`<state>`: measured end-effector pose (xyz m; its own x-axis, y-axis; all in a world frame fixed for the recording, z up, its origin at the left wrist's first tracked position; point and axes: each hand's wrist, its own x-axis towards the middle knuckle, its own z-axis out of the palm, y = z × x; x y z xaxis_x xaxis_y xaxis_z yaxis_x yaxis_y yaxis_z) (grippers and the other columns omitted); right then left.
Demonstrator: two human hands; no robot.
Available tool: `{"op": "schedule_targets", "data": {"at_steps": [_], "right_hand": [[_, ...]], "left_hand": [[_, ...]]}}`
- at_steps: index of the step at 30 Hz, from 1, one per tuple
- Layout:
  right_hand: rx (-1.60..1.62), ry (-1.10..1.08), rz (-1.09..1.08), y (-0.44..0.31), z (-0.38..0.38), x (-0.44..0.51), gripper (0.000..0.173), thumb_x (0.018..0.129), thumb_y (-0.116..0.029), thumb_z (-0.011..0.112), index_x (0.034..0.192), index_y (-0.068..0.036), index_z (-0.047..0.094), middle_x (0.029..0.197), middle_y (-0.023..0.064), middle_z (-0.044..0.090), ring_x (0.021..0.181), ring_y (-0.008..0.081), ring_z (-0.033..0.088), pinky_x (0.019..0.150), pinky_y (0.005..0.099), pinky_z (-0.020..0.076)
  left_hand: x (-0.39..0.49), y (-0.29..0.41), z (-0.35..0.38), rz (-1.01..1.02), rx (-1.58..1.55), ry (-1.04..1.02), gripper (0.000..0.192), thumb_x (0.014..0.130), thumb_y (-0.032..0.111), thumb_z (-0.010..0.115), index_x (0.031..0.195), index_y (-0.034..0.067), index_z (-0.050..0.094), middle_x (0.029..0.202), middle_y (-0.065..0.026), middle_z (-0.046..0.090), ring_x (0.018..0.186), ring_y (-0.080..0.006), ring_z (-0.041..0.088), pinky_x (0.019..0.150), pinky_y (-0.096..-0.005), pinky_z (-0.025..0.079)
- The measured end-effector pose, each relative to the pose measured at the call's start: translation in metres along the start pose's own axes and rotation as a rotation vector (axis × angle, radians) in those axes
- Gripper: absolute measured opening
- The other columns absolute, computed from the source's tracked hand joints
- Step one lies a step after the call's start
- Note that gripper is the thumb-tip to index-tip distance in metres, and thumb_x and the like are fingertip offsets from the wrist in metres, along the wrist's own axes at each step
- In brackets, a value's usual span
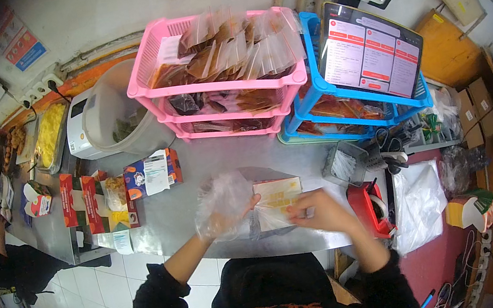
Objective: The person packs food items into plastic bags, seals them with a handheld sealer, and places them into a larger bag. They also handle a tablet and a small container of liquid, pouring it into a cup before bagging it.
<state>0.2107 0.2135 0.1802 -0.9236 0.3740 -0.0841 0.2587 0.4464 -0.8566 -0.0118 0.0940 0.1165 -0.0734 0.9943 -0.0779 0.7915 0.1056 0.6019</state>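
Observation:
A flat cream box (278, 203) with yellow print lies near the front edge of the steel counter, with clear film over part of it. Crumpled clear plastic bag film (226, 191) bunches at its left. My left hand (224, 222) is partly veiled by this bag and grips it, the thumb reaching the box's left edge. Over the box's right side, my right hand (322, 210) is slightly blurred, its fingers curled together on the film. The box's underside is hidden.
Behind stand a pink rack (220, 87) of filled pouches and a blue rack (311, 104) bearing a tablet (369, 52). Food cartons (98, 203) and a printed carton (152, 173) are left. At right are a clear tub (345, 164), a red holder (368, 212) and plastic bags (416, 204). Another person's sleeve (16, 266) shows far left.

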Motion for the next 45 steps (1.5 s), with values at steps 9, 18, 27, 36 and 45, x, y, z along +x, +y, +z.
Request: {"op": "schedule_targets", "data": {"at_steps": [9, 18, 27, 36, 45], "right_hand": [[0.494, 0.866, 0.064, 0.018, 0.159, 0.047, 0.015, 0.070, 0.003, 0.066, 0.065, 0.002, 0.052, 0.061, 0.0083, 0.051, 0.051, 0.0156, 0.046, 0.048, 0.0267, 0.0363], [0.118, 0.734, 0.085, 0.001, 0.144, 0.042, 0.013, 0.071, -0.004, 0.072, 0.070, -0.001, 0.060, 0.069, 0.0096, 0.059, 0.059, 0.0194, 0.057, 0.053, 0.0266, 0.0435], [0.483, 0.608, 0.434, -0.002, 0.122, 0.030, 0.011, 0.074, 0.003, 0.070, 0.084, 0.002, 0.065, 0.080, 0.0083, 0.068, 0.074, 0.0139, 0.066, 0.067, 0.0250, 0.0541], [0.804, 0.828, 0.417, 0.010, 0.137, 0.022, 0.006, 0.081, 0.007, 0.063, 0.087, 0.005, 0.064, 0.084, 0.0122, 0.067, 0.072, 0.0164, 0.066, 0.067, 0.0273, 0.0551], [0.332, 0.725, 0.236, 0.013, 0.133, 0.025, 0.014, 0.076, 0.011, 0.065, 0.089, 0.005, 0.066, 0.083, 0.0129, 0.065, 0.071, 0.0171, 0.066, 0.063, 0.0262, 0.0545]], "left_hand": [[-0.023, 0.025, -0.009, 0.095, 0.434, 0.412, 0.027, 0.074, 0.034, 0.061, 0.092, 0.014, 0.057, 0.092, -0.0028, 0.057, 0.096, -0.0209, 0.052, 0.086, -0.0422, 0.034], [-0.048, 0.015, 0.020, -0.082, -0.231, 0.398, 0.031, 0.070, 0.020, 0.062, 0.099, 0.011, 0.060, 0.095, -0.0033, 0.057, 0.089, -0.0249, 0.054, 0.078, -0.0385, 0.041], [-0.049, 0.002, 0.030, -0.037, -0.341, 0.422, 0.027, 0.067, 0.015, 0.065, 0.094, 0.012, 0.063, 0.093, -0.0027, 0.061, 0.088, -0.0239, 0.058, 0.075, -0.0361, 0.044], [-0.050, 0.004, 0.032, -0.010, -0.280, 0.494, 0.033, 0.065, 0.014, 0.067, 0.098, 0.014, 0.068, 0.091, -0.0002, 0.064, 0.081, -0.0194, 0.060, 0.070, -0.0336, 0.044], [-0.052, 0.006, 0.032, -0.012, -0.230, 0.519, 0.033, 0.068, 0.013, 0.067, 0.100, 0.015, 0.068, 0.091, 0.0011, 0.064, 0.081, -0.0173, 0.059, 0.071, -0.0314, 0.043]]}}
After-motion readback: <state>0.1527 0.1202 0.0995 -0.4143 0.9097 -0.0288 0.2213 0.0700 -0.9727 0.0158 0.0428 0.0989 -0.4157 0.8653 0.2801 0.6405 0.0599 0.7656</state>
